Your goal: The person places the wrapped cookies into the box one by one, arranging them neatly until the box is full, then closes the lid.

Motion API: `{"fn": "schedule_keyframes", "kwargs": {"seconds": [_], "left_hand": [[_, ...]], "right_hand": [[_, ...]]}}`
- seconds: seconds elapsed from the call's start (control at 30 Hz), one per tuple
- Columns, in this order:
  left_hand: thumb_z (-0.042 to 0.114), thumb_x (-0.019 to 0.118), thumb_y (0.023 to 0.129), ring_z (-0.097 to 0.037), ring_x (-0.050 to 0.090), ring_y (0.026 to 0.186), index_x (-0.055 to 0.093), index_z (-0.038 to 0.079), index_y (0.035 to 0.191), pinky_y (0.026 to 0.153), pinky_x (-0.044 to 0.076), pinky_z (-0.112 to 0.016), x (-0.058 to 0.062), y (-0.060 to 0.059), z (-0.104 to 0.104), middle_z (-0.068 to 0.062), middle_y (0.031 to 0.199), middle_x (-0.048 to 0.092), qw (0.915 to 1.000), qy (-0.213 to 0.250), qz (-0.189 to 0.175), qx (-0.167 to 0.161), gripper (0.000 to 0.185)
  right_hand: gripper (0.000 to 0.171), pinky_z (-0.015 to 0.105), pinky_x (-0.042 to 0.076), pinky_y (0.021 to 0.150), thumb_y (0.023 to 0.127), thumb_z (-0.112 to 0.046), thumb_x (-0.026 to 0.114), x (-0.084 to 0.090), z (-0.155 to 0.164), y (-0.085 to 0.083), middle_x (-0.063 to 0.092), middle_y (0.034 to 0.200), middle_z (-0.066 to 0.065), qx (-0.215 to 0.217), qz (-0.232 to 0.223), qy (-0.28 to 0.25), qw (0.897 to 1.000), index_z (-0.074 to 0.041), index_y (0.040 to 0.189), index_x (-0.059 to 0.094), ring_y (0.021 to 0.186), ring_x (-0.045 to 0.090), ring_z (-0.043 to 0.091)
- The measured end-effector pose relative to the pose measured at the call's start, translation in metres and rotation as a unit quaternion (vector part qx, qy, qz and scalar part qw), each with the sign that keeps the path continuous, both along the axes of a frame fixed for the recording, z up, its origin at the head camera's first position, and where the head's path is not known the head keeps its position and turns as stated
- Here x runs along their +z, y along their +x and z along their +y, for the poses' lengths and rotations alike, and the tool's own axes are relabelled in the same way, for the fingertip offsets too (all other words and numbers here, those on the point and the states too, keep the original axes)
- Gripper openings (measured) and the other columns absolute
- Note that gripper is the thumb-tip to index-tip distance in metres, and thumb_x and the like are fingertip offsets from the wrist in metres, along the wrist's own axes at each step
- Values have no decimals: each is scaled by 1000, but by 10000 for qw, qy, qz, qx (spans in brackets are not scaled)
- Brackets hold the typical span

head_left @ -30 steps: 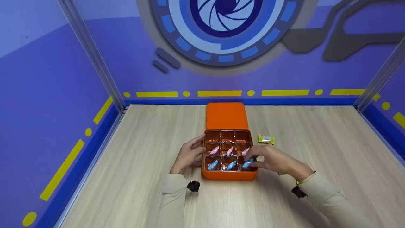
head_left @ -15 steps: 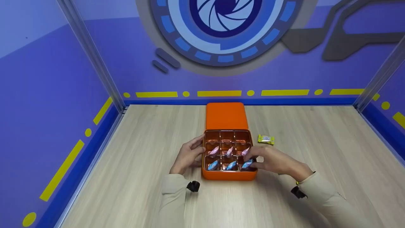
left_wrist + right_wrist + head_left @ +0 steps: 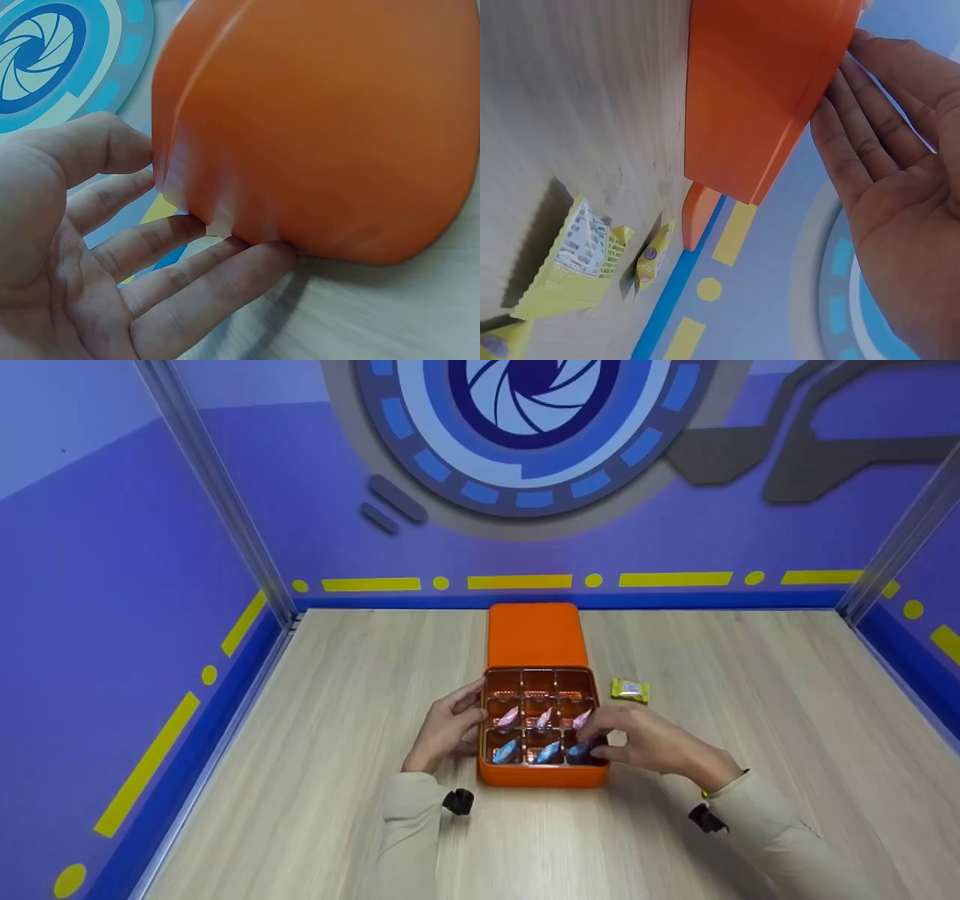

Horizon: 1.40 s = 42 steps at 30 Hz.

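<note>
Head camera: worn on my head, it looks forward and down, the farthest of the three; the orange box (image 3: 544,777) lies a little toward 5 o'clock from centre, the back wall (image 3: 634,556) at 12.
Left-wrist camera: very near, it faces the box's side, which fills from 12 to 4 o'clock; my left hand (image 3: 82,262) is at 8.
Right-wrist camera: also near, turned sideways; table (image 3: 570,97) at 9 o'clock, my right hand (image 3: 907,180) at 3.
Shared, head and left wrist: box, left hand, round emblem (image 3: 534,472).
Shared, head and right wrist: box, right hand, table.
</note>
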<state>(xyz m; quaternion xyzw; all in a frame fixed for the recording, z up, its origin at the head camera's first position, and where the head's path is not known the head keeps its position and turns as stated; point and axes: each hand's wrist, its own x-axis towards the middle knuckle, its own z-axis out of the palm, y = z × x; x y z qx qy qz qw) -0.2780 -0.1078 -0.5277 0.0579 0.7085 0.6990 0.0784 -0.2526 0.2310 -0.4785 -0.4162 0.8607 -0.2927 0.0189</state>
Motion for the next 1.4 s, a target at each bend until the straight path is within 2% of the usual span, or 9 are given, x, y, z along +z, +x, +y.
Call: {"fn": "schedule_keyframes", "kwargs": {"seconds": [0.17,0.43,0.53,0.73,0.8,0.97,1.2,1.4], "left_hand": [[5,65,100,-39,62,130,53,10,158,83,62,-49,1,0,1,-22,155,54,10000,10,-16,-2,59],[6,65,100,-37,58,135,53,11,158,90,60,-52,0,-1,1,-22,155,53,9999,-94,28,-28,60],[5,65,99,-37,59,134,53,10,158,88,60,-52,0,-1,2,-22,155,53,10000,-16,4,-16,60],[3,65,98,-36,59,134,54,9,157,94,59,-49,0,-2,3,-22,155,53,10000,21,53,24,60],[3,65,98,-37,59,134,54,9,157,94,58,-49,0,-3,3,-22,155,53,10000,37,67,30,60],[3,65,98,-37,60,133,54,9,157,90,60,-49,0,-3,4,-22,155,53,9999,113,36,12,60],[3,64,98,-37,60,132,54,13,158,82,62,-49,3,0,4,-20,157,52,9999,127,-92,4,61],[4,64,100,-35,62,131,53,14,159,80,63,-49,3,3,2,-19,156,53,10000,-45,-68,20,60]], "right_hand": [[24,43,58,95,92,-7,83,-1,2,2,74,113,-6,-179,-213,-187,9994,-12,115,78,105,67,17],[25,49,60,89,96,-8,80,-2,4,3,76,117,4,-264,-594,-868,9941,-7,120,77,103,72,29],[25,49,60,91,96,-8,80,-2,5,3,76,117,3,-384,-645,-986,9923,-8,121,77,103,73,28],[24,39,61,90,95,-6,80,1,6,1,76,114,8,-474,-600,-1275,9889,-6,119,78,101,72,30],[23,40,61,90,94,-6,81,0,7,0,76,114,10,-514,-551,-1352,9879,-5,118,78,102,72,31],[22,47,60,91,96,-10,80,-1,10,0,75,115,9,-747,-473,-1375,9865,-5,117,78,104,71,29],[23,49,59,95,96,-10,80,2,16,1,75,118,6,-1060,-409,-1363,9841,-6,118,78,108,71,25],[23,51,58,96,97,-13,79,0,22,4,76,118,2,-1494,-355,-1301,9795,-12,120,78,107,72,22]]}}
